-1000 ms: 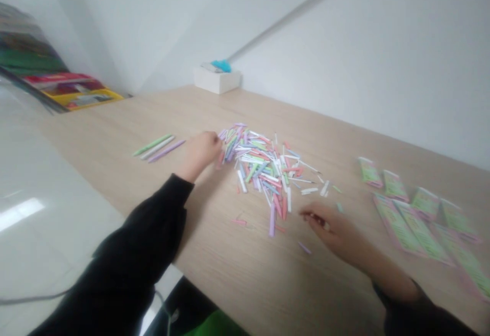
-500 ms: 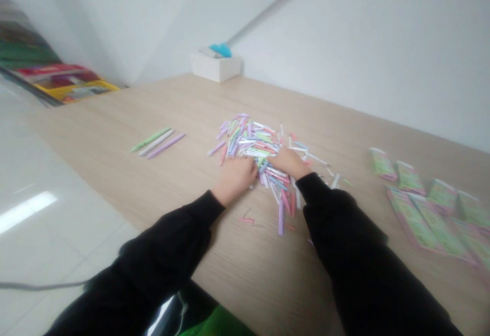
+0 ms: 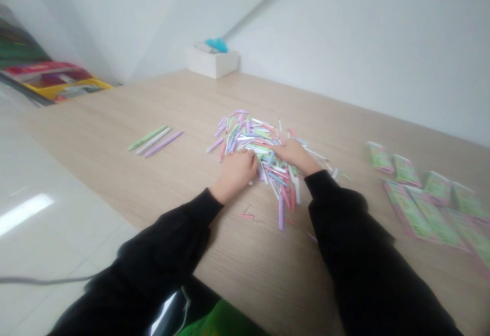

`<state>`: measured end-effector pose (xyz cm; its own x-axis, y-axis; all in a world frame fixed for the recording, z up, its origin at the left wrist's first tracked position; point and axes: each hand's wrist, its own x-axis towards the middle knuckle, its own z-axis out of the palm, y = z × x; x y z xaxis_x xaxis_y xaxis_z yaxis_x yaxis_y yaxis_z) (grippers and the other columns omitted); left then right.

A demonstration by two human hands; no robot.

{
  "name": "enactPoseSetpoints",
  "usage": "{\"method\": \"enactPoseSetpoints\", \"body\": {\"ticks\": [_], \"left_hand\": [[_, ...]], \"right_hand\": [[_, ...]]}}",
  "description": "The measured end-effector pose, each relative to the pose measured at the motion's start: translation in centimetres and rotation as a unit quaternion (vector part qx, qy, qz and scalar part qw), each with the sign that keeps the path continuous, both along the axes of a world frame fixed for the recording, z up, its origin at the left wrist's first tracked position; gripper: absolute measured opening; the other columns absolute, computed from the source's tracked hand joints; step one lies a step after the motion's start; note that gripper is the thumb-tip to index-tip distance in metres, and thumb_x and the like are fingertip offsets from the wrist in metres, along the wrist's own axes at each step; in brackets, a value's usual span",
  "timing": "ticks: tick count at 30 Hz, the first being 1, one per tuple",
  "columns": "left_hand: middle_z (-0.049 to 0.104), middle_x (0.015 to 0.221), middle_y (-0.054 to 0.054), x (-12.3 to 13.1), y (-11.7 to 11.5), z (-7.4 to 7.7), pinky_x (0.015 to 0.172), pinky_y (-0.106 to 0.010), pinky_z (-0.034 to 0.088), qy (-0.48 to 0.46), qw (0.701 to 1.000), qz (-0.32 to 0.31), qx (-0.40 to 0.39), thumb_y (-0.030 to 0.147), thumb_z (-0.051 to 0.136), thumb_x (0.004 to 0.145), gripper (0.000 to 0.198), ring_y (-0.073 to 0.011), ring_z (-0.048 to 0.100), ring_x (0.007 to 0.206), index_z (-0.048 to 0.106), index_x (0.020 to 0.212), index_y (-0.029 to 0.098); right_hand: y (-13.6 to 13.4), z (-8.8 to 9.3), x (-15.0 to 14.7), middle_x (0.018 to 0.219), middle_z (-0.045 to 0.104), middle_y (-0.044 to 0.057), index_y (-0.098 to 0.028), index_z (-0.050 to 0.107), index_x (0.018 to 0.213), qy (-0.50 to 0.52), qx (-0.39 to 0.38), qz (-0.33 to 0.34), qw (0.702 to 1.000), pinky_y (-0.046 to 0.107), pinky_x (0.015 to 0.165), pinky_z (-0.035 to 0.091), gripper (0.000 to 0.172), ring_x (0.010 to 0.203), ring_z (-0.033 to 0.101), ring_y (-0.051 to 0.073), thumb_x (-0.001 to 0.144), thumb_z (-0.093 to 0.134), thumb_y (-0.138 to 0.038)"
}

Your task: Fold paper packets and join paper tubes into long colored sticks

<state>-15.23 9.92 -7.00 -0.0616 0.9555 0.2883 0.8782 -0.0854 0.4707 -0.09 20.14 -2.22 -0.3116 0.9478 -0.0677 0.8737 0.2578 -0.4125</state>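
A heap of pastel pen parts [image 3: 264, 134] in purple, green, pink, blue and white lies mid-table. At its near left edge is my left hand [image 3: 236, 172], fingers curled and closed; anything inside them is hidden. From the right, my right hand [image 3: 296, 154] reaches over the heap, its fingertips together among the parts. What they pinch is too blurred to name. Between the hands lie several loose barrels and thin white pieces. A purple barrel [image 3: 281, 212] points toward me at the near end of the heap.
Green, white and purple pens [image 3: 153, 141] lie side by side on the left. Several green-and-pink packets [image 3: 417, 213] are laid out on the right. A white box [image 3: 212, 64] stands against the wall. A yellow tray [image 3: 57, 91] is beyond the table's left edge.
My right hand has shifted slightly right, and the gap between my hands is wider. My left hand stays at the heap's edge. The view has tipped a little.
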Motion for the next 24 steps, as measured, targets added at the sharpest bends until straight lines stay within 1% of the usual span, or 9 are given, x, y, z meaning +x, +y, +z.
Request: {"method": "enactPoseSetpoints", "body": {"ticks": [2,6,8,10,13,16,18,20,24], "left_hand": [[0.072,0.097,-0.013,0.0,0.0,0.6,0.093,-0.043,0.047,-0.046,0.999,-0.022,0.009,0.027,0.039,0.102,0.031,-0.0274,0.067,0.095,0.064,0.086,0.017],[0.072,0.093,-0.008,0.9,-1.0,2.4,0.079,-0.032,0.052,-0.153,0.984,-0.090,0.002,0.029,0.026,0.105,0.042,-0.0199,0.067,0.084,0.064,0.092,0.017],[0.072,0.087,-0.006,1.7,-1.8,3.1,0.071,-0.029,0.052,-0.241,0.961,-0.136,-0.012,0.033,0.023,0.106,0.047,-0.0168,0.066,0.074,0.065,0.094,0.016],[0.070,0.078,-0.004,2.6,-2.8,3.5,0.068,-0.027,0.050,-0.350,0.918,-0.185,-0.024,0.037,0.029,0.105,0.045,-0.0150,0.063,0.068,0.067,0.088,0.017],[0.065,0.067,-0.002,3.8,-3.8,3.6,0.066,-0.027,0.047,-0.472,0.846,-0.243,-0.048,0.042,0.037,0.103,0.045,-0.0138,0.059,0.063,0.066,0.080,0.017],[0.066,0.068,-0.003,4.7,-4.5,3.6,0.066,-0.027,0.047,-0.524,0.791,-0.304,-0.084,0.048,0.042,0.103,0.047,-0.0141,0.062,0.064,0.068,0.081,0.016],[0.068,0.071,-0.003,5.2,-4.8,3.7,0.066,-0.026,0.048,-0.519,0.780,-0.337,-0.096,0.048,0.051,0.101,0.042,-0.0141,0.063,0.066,0.069,0.081,0.016],[0.070,0.077,-0.004,5.4,-5.1,3.8,0.067,-0.026,0.049,-0.500,0.784,-0.352,-0.103,0.045,0.059,0.097,0.035,-0.0140,0.063,0.069,0.070,0.083,0.015],[0.073,0.094,-0.007,5.7,-5.6,3.8,0.075,-0.029,0.054,-0.496,0.777,-0.369,-0.119,0.036,0.066,0.093,0.023,-0.0161,0.067,0.081,0.073,0.100,0.015]], "right_hand": [[-1.3,1.6,1.3,0.051,0.063,0.005,-0.014,0.071,0.059,0.043,0.007,0.011,0.999,0.027,0.064,0.048,0.044,0.056,0.062,0.016,0.095,0.053,-0.034],[-5.3,4.7,4.1,0.046,0.054,-0.002,-0.016,0.068,0.065,0.145,0.003,0.030,0.989,0.023,0.050,0.038,0.047,0.043,0.047,0.009,0.099,0.050,-0.041],[-7.4,5.7,5.5,0.046,0.055,-0.002,-0.016,0.066,0.063,0.234,-0.011,0.048,0.971,0.022,0.047,0.035,0.044,0.042,0.046,0.008,0.096,0.058,-0.045],[-9.2,6.3,6.6,0.048,0.058,-0.001,-0.017,0.065,0.062,0.300,-0.017,0.068,0.951,0.022,0.047,0.037,0.043,0.044,0.049,0.008,0.092,0.066,-0.048],[-11.0,6.6,7.9,0.054,0.063,0.001,-0.018,0.065,0.064,0.333,0.001,0.086,0.939,0.023,0.051,0.044,0.043,0.049,0.054,0.010,0.091,0.067,-0.051],[-11.9,6.5,8.6,0.058,0.066,0.001,-0.019,0.067,0.068,0.335,0.028,0.094,0.937,0.024,0.055,0.049,0.040,0.054,0.058,0.011,0.092,0.068,-0.051],[-12.5,6.4,8.9,0.061,0.067,0.000,-0.020,0.068,0.070,0.326,0.048,0.099,0.939,0.025,0.057,0.051,0.036,0.056,0.061,0.012,0.091,0.070,-0.050],[-13.2,6.1,9.1,0.063,0.068,0.000,-0.022,0.070,0.074,0.329,0.082,0.106,0.935,0.026,0.059,0.053,0.031,0.059,0.064,0.013,0.093,0.069,-0.047],[-15.4,5.3,9.8,0.075,0.073,0.000,-0.024,0.073,0.086,0.305,0.182,0.124,0.926,0.027,0.066,0.056,0.018,0.070,0.069,0.015,0.097,0.063,-0.033]]}}
